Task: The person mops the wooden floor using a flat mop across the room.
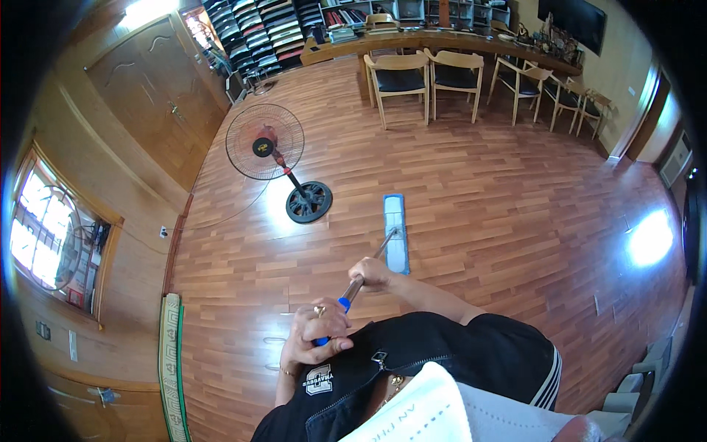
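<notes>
Straight ahead of the person, on the wooden floor (pixel 479 221), lies the flat mop head (pixel 395 232), a pale blue pad whose long axis runs away from the body, toward the chairs. Its handle (pixel 366 274) slants back from the near end of the pad up toward the chest, so the whole tool points forward and only a little to the right.

Both hands are clenched round that handle. The right hand (pixel 370 273) grips lower down the shaft and is the nearer one to the pad, with its forearm reaching out from the dark sleeve. The left hand (pixel 322 330) is wrapped round the blue grip at the top end, close to the body, a ring showing on one finger and a thin bracelet on the wrist.

To the left of the pad, well apart from it, stands a pedestal fan (pixel 266 144) on a round black base, its cord trailing to the wall. Boards run reddish brown and glossy, with bright glare patches near the fan base and at the far right. Beyond, wooden chairs (pixel 427 77) stand along a long desk, with shelves behind. A green patterned rug (pixel 171 361) lies along the left wall, below a window.
</notes>
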### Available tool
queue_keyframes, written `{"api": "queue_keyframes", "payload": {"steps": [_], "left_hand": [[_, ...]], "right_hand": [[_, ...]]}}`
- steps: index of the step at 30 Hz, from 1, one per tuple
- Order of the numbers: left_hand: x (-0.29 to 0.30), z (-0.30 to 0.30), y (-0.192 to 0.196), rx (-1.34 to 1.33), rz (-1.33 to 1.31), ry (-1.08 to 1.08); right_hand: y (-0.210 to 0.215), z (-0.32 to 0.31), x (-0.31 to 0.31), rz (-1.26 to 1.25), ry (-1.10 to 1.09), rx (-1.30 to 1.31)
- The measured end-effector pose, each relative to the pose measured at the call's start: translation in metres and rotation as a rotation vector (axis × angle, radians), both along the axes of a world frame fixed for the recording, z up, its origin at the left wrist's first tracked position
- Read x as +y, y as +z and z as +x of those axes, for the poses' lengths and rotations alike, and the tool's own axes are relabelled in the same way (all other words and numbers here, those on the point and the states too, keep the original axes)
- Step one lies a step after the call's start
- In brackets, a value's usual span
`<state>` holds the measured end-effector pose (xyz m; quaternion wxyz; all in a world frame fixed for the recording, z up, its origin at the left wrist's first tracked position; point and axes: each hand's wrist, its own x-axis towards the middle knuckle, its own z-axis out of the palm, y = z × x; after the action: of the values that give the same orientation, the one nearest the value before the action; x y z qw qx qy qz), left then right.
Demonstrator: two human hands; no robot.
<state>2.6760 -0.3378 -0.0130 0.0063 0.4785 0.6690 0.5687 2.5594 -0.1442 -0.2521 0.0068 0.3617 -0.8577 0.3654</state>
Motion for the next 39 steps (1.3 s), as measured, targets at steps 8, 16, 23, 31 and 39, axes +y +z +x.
{"api": "queue_keyframes", "payload": {"steps": [8,16,23,31,39], "left_hand": [[0.132,-0.046,-0.044,-0.044,-0.068,-0.276],[0.278,-0.036,-0.144,0.202,-0.328,-0.606],[0.327,-0.015,-0.164,0.123,-0.239,-0.738],[0.317,0.000,-0.120,0.070,-0.198,-0.932],[0.259,-0.008,-0.100,0.080,-0.148,-0.962]], "right_hand": [[-0.028,0.013,0.183,-0.059,-0.200,0.148],[-0.121,0.095,0.369,-0.017,-0.616,-0.178],[-0.116,0.182,0.404,0.086,-0.796,0.094],[-0.088,0.267,0.359,-0.014,-1.161,0.066],[-0.072,0.270,0.294,0.094,-1.188,-0.109]]}}
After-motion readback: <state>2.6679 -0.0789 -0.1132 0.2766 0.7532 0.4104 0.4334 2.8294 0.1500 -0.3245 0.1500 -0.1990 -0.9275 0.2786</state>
